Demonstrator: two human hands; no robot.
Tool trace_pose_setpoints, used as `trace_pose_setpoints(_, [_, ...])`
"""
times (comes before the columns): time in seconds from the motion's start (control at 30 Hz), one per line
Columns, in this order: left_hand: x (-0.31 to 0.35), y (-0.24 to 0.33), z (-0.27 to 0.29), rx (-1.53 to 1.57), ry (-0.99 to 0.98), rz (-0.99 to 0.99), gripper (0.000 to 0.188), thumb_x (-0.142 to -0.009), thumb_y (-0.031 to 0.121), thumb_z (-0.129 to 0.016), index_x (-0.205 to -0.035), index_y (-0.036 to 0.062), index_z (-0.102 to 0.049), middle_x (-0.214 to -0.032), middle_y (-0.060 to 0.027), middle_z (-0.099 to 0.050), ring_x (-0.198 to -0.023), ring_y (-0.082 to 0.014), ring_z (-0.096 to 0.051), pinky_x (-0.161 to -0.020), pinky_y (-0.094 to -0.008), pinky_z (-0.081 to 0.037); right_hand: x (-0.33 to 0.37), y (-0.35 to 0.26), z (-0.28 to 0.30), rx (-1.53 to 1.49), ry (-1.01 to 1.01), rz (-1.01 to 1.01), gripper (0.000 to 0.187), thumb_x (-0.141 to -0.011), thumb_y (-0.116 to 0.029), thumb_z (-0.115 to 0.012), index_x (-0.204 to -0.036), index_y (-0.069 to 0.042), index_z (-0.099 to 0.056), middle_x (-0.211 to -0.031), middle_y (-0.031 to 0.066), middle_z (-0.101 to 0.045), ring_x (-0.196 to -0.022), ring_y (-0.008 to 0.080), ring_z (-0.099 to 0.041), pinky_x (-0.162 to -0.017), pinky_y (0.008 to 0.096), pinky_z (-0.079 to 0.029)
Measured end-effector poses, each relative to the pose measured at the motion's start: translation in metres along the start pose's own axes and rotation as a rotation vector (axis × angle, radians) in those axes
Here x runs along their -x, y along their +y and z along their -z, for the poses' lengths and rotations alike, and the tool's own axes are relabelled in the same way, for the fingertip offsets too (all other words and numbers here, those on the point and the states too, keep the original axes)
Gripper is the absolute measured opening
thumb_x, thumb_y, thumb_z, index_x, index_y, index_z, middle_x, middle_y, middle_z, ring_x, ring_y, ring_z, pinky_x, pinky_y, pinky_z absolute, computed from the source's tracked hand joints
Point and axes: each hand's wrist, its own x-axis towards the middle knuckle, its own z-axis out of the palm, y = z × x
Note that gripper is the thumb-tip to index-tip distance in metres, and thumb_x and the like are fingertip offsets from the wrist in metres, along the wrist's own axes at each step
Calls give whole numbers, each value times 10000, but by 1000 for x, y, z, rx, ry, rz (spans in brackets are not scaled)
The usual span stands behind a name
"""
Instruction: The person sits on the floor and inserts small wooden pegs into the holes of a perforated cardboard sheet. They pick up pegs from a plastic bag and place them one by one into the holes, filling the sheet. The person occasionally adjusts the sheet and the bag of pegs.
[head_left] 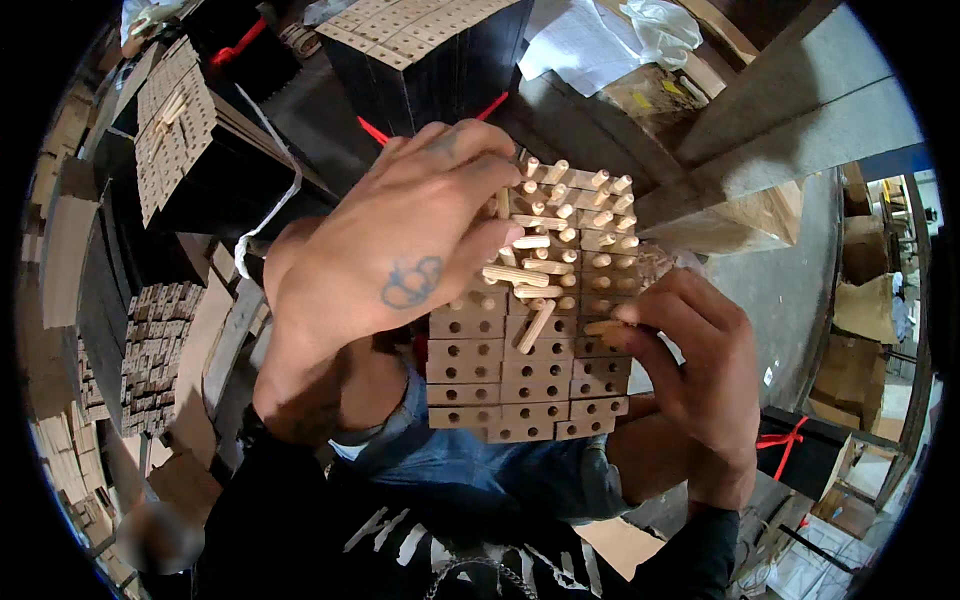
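Observation:
In front of me stands a stack of drilled wooden blocks (537,382), its top face showing rows of round holes. Wooden dowels (602,178) stand upright in the holes of the far rows, and several loose dowels (515,275) lie across the middle. My left hand (400,220) reaches over the stack's far left part, thumb and fingers closed around a dowel (503,204). At the right side my right hand (695,350) pinches another dowel (603,327) between thumb and forefinger, close to the holes. The nearer rows of holes hold no dowels.
More drilled block stacks with dark sides stand at the far side (420,35) and the far left (180,130). A pile of small wooden pieces (160,350) lies at left. A grey beam (800,110) slants across the far right. Black box with red tie (800,455) sits at lower right.

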Motion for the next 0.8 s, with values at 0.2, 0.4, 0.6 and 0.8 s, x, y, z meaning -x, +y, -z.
trace_pose_setpoints(0.2, [3,4,-4,-39,8,44,358,-909,156,-686,-1202,-18,-577,-1274,-167,-560,-1156,-380,-593,-1003,-492,-442,-1,-4,-1,185,-6,63,211,-697,-42,-794,-819,-26,-622,-777,85,-594,-700,297,-582,-611,385,-472])
trace_pose_setpoints(0.4, [-3,2,0,11,-32,74,351,-902,157,-693,-1174,1,-536,-1243,-162,-565,-1115,-383,-599,-924,-470,-449,-9,-12,-9,332,-33,182,249,-657,-93,-788,-761,-57,-565,-734,73,-554,-691,292,-574,-598,419,-456])
trace_pose_setpoints(0.6, [-4,-15,-8,221,127,29,167,-974,126,-608,-1094,10,-596,-1066,-168,-640,-918,-331,-658,-803,-396,-494,-19,-14,5,382,-230,166,160,-733,-124,-718,-847,-56,-628,-794,84,-584,-758,268,-613,-700,397,-481])
trace_pose_setpoints(0.8, [-4,-25,-8,415,253,104,165,-976,-6,-527,-1113,-15,-618,-919,-137,-652,-809,-220,-617,-737,-322,-482,-63,-11,0,-193,-17,-10,162,-808,-60,-739,-939,-13,-657,-845,140,-619,-778,336,-640,-666,425,-487])
